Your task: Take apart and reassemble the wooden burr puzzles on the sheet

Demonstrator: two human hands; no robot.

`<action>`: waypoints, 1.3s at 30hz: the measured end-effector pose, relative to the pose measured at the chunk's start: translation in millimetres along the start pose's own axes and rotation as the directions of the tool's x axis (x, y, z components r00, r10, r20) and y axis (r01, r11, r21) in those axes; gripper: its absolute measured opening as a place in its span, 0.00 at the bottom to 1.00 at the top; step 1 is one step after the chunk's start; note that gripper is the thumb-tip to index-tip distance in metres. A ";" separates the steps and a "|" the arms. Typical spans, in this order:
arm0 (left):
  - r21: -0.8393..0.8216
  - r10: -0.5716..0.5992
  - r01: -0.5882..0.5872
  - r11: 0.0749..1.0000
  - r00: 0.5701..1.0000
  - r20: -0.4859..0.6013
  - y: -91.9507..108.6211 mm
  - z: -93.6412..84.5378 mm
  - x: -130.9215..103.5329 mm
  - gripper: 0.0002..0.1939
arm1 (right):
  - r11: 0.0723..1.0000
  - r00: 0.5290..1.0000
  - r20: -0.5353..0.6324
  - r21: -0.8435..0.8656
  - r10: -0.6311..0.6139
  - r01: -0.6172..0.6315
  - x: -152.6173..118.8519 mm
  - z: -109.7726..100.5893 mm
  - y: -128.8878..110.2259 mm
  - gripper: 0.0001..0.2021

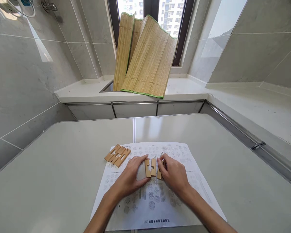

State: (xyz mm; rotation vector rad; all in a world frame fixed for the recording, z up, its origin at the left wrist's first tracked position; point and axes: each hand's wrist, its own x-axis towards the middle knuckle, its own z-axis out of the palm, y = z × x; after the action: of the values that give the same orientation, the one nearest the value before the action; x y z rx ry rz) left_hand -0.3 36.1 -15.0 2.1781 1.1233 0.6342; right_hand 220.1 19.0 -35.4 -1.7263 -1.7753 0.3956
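My left hand [134,174] spans a notched wooden puzzle piece [147,168], its fingertips at the far end and its thumb at the near end. Just right of that piece, a second notched wooden puzzle piece [153,167] lies with neither hand on it. A third wooden puzzle piece [159,174] is pinched in my right hand [174,172], whose curled fingers hide part of it. Three flat wooden pieces with slots [117,155] lie side by side, overlapping the sheet's far left corner. Under everything is a printed paper sheet [184,207] covered in small diagrams.
The sheet rests on a pale glossy table [63,181] with a seam down its middle. Beyond its far edge is a white ledge [87,95], where a folded bamboo mat [147,61] leans before the window. Tiled walls [26,81] stand at both sides.
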 end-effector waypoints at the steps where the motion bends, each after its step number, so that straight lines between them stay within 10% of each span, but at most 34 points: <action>1: 0.010 0.003 -0.003 1.000 1.000 0.000 1.4 1.4 0.1 0.38 | 1.000 1.000 0.010 -0.008 0.009 -0.009 0.3 0.2 -0.2 0.15; 30: 0.003 0.084 -0.084 0.996 0.992 -0.090 19.7 33.6 5.2 0.36 | 0.984 0.998 0.067 0.174 0.013 -0.024 -1.8 8.1 -1.9 0.13; 39: 0.080 -0.024 0.034 0.996 0.992 -0.124 13.8 9.2 -9.5 0.35 | 0.984 0.999 0.043 0.180 0.001 -0.009 -2.4 10.7 -1.3 0.13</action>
State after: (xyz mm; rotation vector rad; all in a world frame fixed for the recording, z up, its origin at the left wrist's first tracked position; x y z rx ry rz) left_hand 8.3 19.1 -13.2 2.2125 1.2631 0.7300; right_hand 212.4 18.7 -43.2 -1.6069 -1.7091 0.5810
